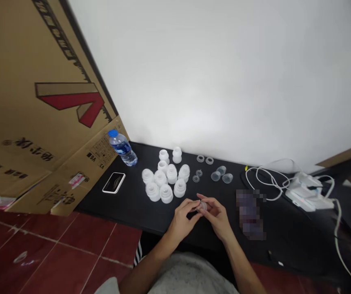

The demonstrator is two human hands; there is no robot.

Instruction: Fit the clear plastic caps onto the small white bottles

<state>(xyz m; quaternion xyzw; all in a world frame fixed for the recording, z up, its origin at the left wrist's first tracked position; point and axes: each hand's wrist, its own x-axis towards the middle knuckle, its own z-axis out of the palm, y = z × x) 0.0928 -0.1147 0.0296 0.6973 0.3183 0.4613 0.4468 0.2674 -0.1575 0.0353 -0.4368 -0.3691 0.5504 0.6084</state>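
Left hand (181, 220), right hand (216, 216): mine, fingers curled, both closed on one clear piece (203, 206) above the black table (126, 208). Still lying apart, not in hand: white caps (172, 173) in a cluster, clear cups (215, 176), rings (200, 159).

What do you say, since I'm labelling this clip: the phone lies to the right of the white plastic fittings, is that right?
Not quite: the head view shows the phone lying to the left of the white plastic fittings, not to their right.
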